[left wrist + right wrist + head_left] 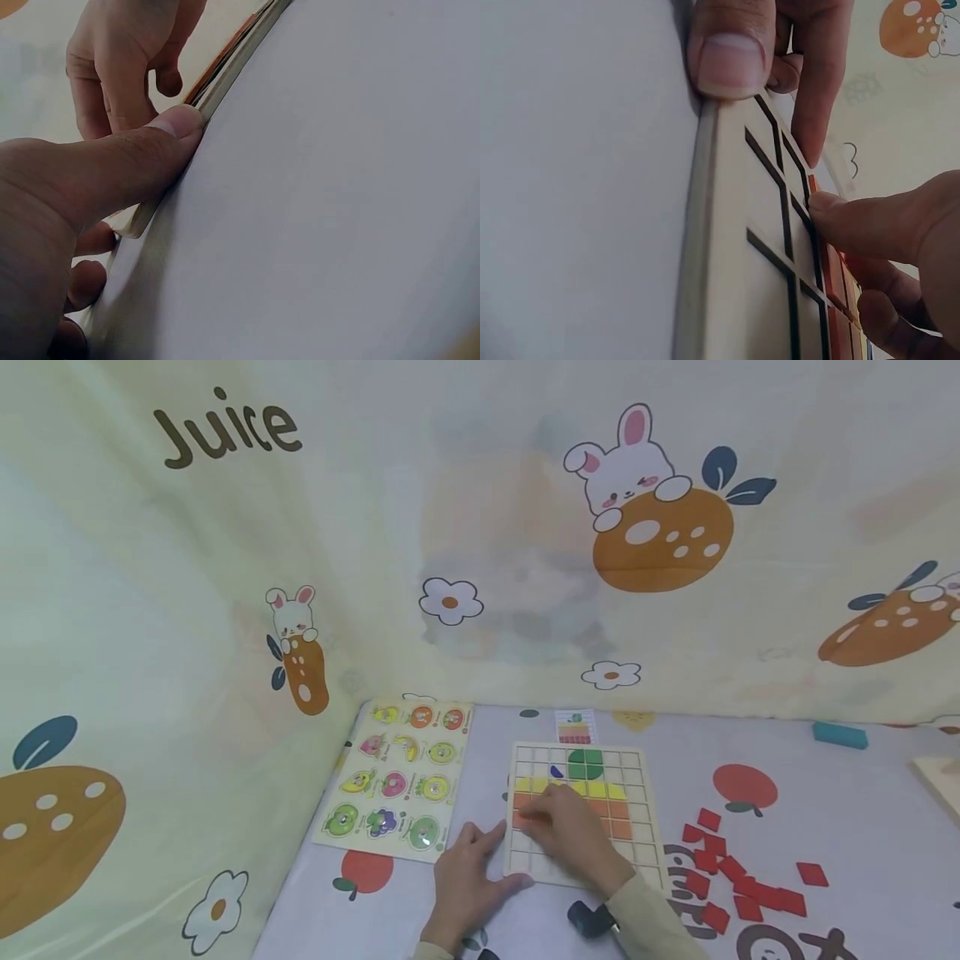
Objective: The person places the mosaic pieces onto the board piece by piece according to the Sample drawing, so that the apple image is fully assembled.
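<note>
A wooden grid board (543, 866) lies in front of me, with green tiles (585, 764), a small blue piece (557, 772), a yellow row (603, 789) and orange rows set in it. My left hand (468, 881) grips the board's near-left corner, thumb on the front edge and fingers along the left side. Over the board's left part, my right hand (573, 835) bends its fingers down and pinches an orange tile (520, 818) at the left end of the lower orange row. In the right wrist view, the right thumb (840, 214) lies against the orange tiles' edge.
Several red tiles (746, 887) lie scattered right of the board. A fruit puzzle board (390, 777) is at the left. Behind the grid stands a small pattern card (575, 727). A teal block (840, 735) and a pale wooden edge (937, 785) are at the far right.
</note>
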Tool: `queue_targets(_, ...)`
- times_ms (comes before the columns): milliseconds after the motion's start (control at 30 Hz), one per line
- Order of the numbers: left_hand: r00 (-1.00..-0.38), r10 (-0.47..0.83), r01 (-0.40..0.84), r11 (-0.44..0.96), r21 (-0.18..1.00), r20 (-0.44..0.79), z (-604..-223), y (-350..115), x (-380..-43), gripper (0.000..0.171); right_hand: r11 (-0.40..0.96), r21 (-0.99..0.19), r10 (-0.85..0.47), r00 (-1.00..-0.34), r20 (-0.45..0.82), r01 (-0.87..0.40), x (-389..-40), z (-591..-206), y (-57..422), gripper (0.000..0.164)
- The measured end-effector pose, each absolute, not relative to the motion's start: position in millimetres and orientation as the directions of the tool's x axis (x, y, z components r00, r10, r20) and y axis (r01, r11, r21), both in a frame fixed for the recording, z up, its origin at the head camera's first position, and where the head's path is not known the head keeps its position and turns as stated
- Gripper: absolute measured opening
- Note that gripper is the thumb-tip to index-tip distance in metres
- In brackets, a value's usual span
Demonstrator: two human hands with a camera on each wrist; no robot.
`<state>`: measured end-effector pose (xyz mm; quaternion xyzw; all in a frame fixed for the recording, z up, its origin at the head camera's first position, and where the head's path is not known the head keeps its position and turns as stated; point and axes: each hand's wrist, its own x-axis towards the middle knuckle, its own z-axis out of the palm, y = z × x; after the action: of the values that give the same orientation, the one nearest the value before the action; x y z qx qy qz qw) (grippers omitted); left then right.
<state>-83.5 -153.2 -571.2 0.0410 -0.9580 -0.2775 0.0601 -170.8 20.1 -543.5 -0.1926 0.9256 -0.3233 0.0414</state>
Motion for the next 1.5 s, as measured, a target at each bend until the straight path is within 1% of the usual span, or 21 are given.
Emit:
queue_targets(167,-0.991,-0.099,-0.034,0.837,0.546,0.091,-571,-153,-83,0.086,0.682,-0.666,-0.373,-0.927,0.038,-0.302,-170,-544,33,0.024)
queue_targets(267,-0.992,-0.091,-0.029,0.841,0.54,0.09,-570,-152,-84,0.087,0.678,-0.686,-0.331,-0.943,0.035,-0.263,-172,-542,54,0.025)
queue_targets(333,-0.992,-0.093,-0.033,0.846,0.532,0.086,-570,-152,-85,0.087,0.695,-0.686,-0.287,-0.958,0.011,-0.216,-175,-537,72,0.028)
queue_targets(500,-0.992,-0.102,-0.047,0.851,0.522,0.077,-568,-155,-84,0.087,0.794,-0.605,-0.153,-0.981,-0.122,-0.049,-183,-525,131,0.05)
queue_targets(567,-0.992,-0.105,-0.051,0.852,0.521,0.075,-568,-155,-84,0.087,0.833,-0.553,-0.101,-0.985,-0.141,-0.007,-185,-522,156,0.057)
queue_targets(667,-0.991,-0.11,-0.054,0.853,0.52,0.076,-568,-156,-83,0.087,0.869,-0.493,-0.024,-0.992,-0.123,0.04,-186,-524,186,0.062)
queue_targets(767,-0.99,-0.115,-0.059,0.849,0.525,0.076,-569,-156,-84,0.087,0.891,-0.446,0.034,-0.994,-0.105,0.078,-186,-528,204,0.065)
queue_targets(900,-0.991,-0.119,-0.065,0.842,0.535,0.066,-570,-155,-84,0.087,0.875,-0.462,0.077,-0.984,-0.161,0.144,-186,-532,214,0.059)
queue_targets(1000,-0.991,-0.118,-0.07,0.839,0.54,0.056,-570,-153,-85,0.087,0.858,-0.486,0.089,-0.98,-0.179,0.166,-185,-533,216,0.053)
queue_targets(1367,-0.99,-0.134,-0.092,0.84,0.534,0.042,-568,-151,-85,0.087,0.803,-0.569,0.11,-0.982,-0.151,0.177,-183,-537,225,0.055)
queue_targets(1500,-0.99,-0.14,-0.098,0.84,0.534,0.037,-568,-151,-85,0.087,0.788,-0.594,0.137,-0.987,-0.089,0.163,-182,-534,224,0.056)
